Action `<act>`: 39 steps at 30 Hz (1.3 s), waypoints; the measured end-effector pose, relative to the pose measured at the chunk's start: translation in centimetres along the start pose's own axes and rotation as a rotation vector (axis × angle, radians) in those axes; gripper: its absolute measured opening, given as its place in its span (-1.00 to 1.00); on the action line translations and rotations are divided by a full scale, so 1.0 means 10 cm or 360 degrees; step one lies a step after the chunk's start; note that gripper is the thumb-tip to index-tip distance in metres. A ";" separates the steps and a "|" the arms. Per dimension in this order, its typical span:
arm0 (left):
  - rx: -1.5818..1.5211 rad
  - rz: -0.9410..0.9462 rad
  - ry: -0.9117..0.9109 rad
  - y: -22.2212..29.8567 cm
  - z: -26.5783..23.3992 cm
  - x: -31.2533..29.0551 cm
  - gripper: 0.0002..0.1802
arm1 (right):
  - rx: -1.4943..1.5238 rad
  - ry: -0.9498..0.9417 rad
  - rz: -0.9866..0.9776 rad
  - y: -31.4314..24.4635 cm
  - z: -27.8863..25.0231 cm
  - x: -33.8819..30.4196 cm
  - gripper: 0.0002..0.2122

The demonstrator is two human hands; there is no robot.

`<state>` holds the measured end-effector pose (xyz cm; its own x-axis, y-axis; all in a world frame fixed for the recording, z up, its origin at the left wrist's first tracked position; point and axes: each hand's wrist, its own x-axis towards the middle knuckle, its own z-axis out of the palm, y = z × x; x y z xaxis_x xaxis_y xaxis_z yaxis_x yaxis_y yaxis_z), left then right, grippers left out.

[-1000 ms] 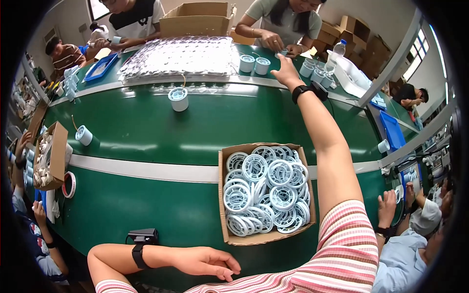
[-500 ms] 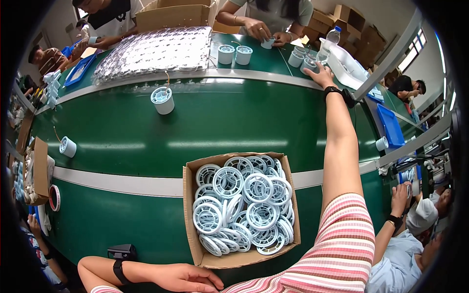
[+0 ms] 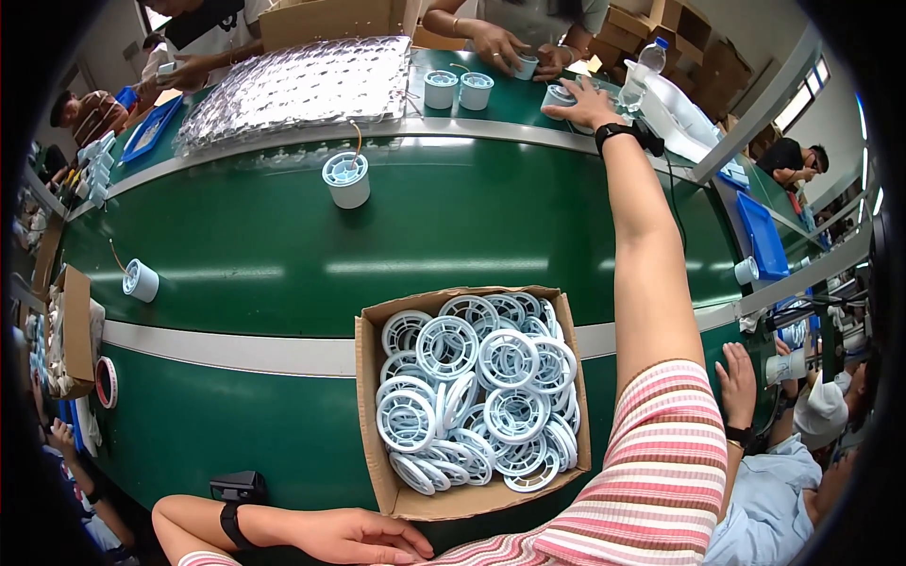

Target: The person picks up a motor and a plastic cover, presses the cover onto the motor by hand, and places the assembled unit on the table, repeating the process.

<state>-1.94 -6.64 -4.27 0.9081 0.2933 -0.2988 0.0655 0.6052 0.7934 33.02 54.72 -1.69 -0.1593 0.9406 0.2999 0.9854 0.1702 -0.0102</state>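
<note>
My right arm stretches to the far side of the bench. There my right hand (image 3: pixel 589 104) is open, its fingers spread over a small group of light-blue cylindrical parts; one cylindrical part (image 3: pixel 558 95) shows beside the fingertips, and the others are mostly hidden by the hand. Whether the fingers touch it I cannot tell. My left hand (image 3: pixel 368 536) lies low at the near edge, open and with nothing in it. Just beyond it stands a cardboard box (image 3: pixel 366 415) full of light-blue spoked plastic rings (image 3: pixel 446 348).
On the green belt (image 3: pixel 453 226) stand a cylindrical part with a wire (image 3: pixel 346 179) and another cylindrical part (image 3: pixel 141 280). Beyond lie a bubble-patterned sheet (image 3: pixel 293 90), a water bottle (image 3: pixel 651 57) and a white tray (image 3: pixel 679 118). A co-worker's hands (image 3: pixel 505 47) work opposite. A metal post (image 3: pixel 755 127) rises at right.
My right hand has moved left and spread over the group of cylindrical parts. The cylindrical parts on the belt have shifted right. My left hand stays in place.
</note>
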 end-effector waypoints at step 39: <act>0.1120 0.0225 0.0523 -0.06 0.42 -0.01 -0.65 | 0.1750 -0.0311 -0.1495 -2.42 -2.32 -4.18 -0.38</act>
<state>-0.38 -10.17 -2.49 0.7657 0.6028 -0.2243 0.3047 -0.0327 0.9519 17.26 4.48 8.17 -0.7987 0.3677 0.4763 -0.0124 0.7814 -0.6239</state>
